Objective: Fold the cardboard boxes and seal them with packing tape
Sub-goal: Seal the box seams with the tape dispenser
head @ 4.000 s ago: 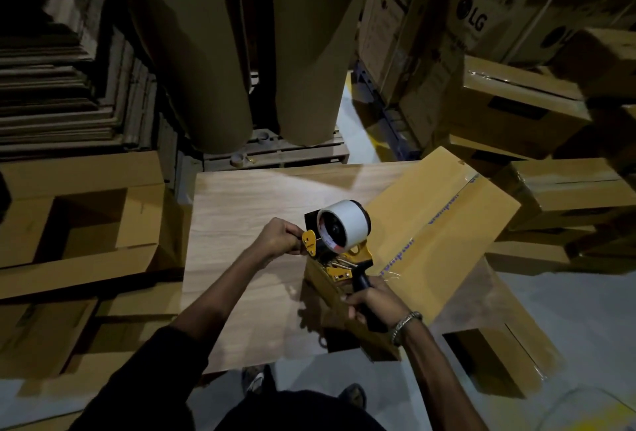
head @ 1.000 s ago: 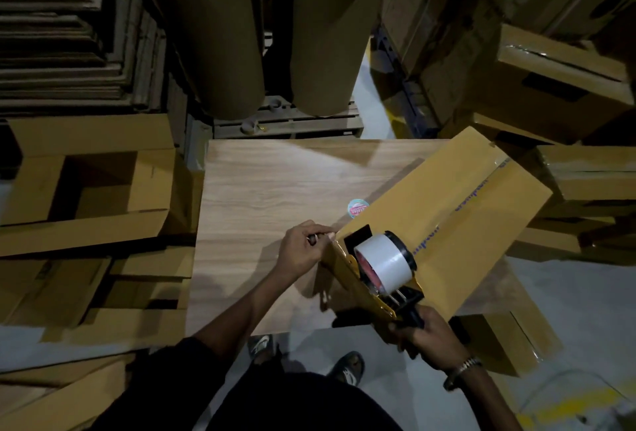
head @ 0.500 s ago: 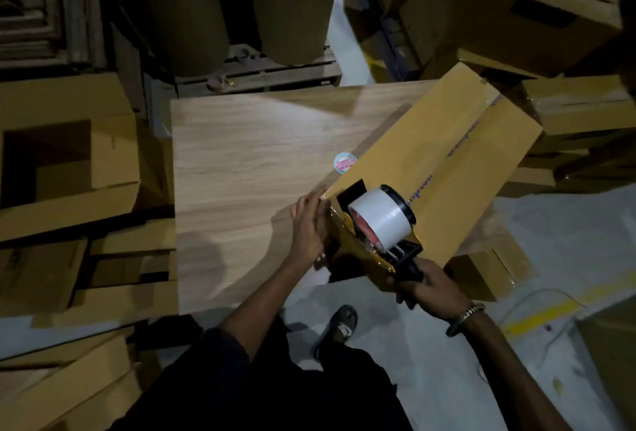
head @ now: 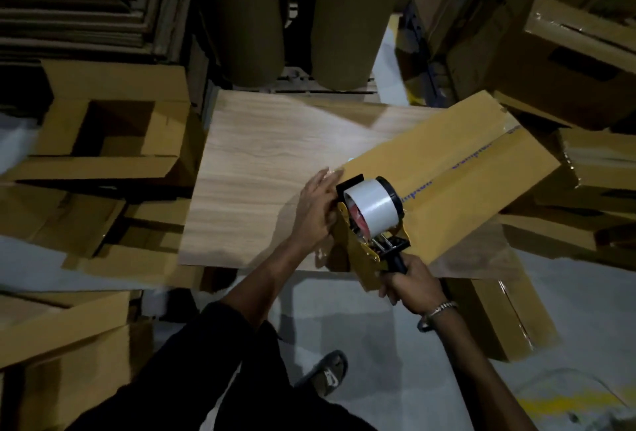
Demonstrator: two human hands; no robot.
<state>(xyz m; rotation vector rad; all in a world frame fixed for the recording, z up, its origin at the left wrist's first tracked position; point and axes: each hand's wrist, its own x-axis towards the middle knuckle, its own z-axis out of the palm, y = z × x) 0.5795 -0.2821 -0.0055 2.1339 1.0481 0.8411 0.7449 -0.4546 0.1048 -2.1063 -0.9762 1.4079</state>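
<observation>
A folded yellow-brown cardboard box lies slanted over the right side of the wooden table, a strip of printed tape along its top seam. At the box's near end sits a yellow tape dispenser with a white tape roll. My right hand grips the dispenser's black handle. My left hand presses with straight fingers against the near end of the box, just left of the dispenser.
Open and flattened cardboard boxes lie left of the table, taped boxes are piled at the right. Two big brown paper rolls stand behind the table. Another box rests on the floor near my right arm.
The dispenser came down from above the table to the box's near end. My left hand let go of the tape end and now presses flat on the box end.
</observation>
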